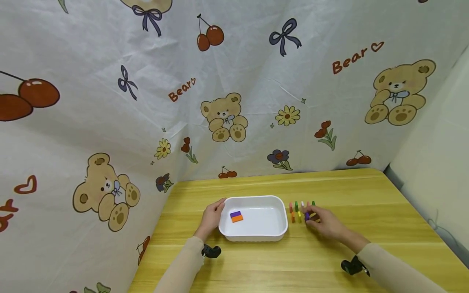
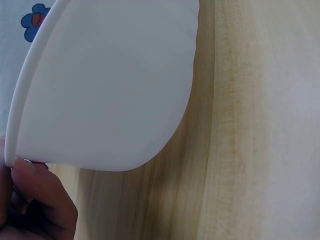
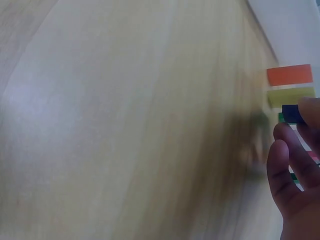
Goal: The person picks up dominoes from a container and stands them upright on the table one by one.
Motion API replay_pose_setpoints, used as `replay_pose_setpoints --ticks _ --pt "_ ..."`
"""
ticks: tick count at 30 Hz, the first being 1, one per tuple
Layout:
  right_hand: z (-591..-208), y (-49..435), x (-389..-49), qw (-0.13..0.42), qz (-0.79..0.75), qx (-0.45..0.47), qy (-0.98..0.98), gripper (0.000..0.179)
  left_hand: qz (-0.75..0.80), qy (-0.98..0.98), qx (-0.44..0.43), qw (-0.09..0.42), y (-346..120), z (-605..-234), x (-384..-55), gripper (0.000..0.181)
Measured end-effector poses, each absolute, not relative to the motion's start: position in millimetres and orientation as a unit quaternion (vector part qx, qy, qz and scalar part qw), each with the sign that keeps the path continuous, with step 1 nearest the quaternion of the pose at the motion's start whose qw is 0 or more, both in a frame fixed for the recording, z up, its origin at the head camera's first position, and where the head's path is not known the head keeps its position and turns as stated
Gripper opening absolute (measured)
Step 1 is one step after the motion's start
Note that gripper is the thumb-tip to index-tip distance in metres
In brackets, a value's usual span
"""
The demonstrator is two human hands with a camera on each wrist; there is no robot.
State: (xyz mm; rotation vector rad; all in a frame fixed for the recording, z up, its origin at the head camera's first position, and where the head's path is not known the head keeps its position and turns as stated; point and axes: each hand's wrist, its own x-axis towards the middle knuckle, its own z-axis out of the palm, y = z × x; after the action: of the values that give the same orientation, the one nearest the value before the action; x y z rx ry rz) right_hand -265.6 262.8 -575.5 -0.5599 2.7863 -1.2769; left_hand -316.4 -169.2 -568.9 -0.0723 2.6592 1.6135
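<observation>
A white rectangular plastic tray (image 1: 253, 237) stands on the table, a purple domino-like block (image 1: 235, 213) and an orange block (image 1: 237, 218) lying side by side within it. At its left end my left hand (image 1: 211, 217) grips the rim; the left wrist view has the thumb (image 2: 42, 187) against the tray wall (image 2: 105, 85). To the right of the tray, small coloured blocks stand in two rows. My right hand (image 1: 327, 224) pinches a purple block (image 1: 307, 217) at the right end of the near row, beside a yellow block (image 1: 299, 216) and an orange block (image 1: 293, 217).
In the far row stand a pink block (image 1: 291, 207), a green block (image 1: 296, 206), a white block (image 1: 302, 204) and others, partly behind the right hand. The wooden table (image 1: 278, 264) meets a patterned cloth (image 1: 249, 158) at its back and left.
</observation>
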Motion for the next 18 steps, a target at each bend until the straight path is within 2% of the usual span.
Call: replay_pose_setpoints --ticks 7,18 --pt "-587.8 263.0 -269.2 0.011 -0.399 -0.164 0.902 0.023 0.520 0.853 -0.027 0.018 -168.7 -569.3 -316.5 0.040" --pt "-586.6 257.5 -270.8 0.011 -0.387 -0.155 0.909 0.027 0.516 0.856 -0.029 0.015 -169.1 -570.8 -317.5 0.040"
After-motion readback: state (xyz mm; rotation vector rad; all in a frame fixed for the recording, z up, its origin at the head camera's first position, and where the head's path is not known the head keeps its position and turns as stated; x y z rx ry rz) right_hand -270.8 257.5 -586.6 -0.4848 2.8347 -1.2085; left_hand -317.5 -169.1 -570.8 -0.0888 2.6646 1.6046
